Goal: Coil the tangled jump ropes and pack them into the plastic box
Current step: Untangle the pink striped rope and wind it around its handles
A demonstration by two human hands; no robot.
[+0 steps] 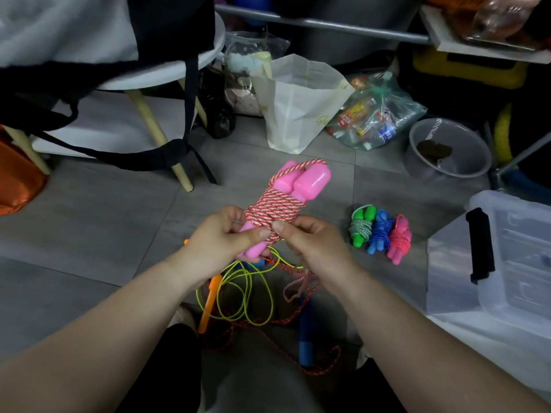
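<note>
I hold a pink-handled jump rope (pixel 298 186) whose red-and-white cord is wound around its two handles. My left hand (pixel 223 236) grips the lower handle ends, and my right hand (pixel 307 239) pinches the cord at the bottom of the winding. Three coiled ropes lie side by side on the floor to the right: green (pixel 361 226), blue (pixel 379 232) and pink (pixel 399 239). The clear plastic box (pixel 512 251) with a black latch stands at the right edge. Below my hands lies a tangle: a yellow-green cord (pixel 238 293) with an orange handle (pixel 210 302), and a red cord (pixel 268 323) with a blue handle (pixel 305 344).
A white stool (pixel 167 73) draped with black straps stands at the back left. Behind are a cream paper bag (pixel 298 108), a plastic bag of packets (pixel 375 114) and a grey bowl (pixel 450 147). An orange bag (pixel 18 180) sits at the left edge. Grey floor tiles lie between.
</note>
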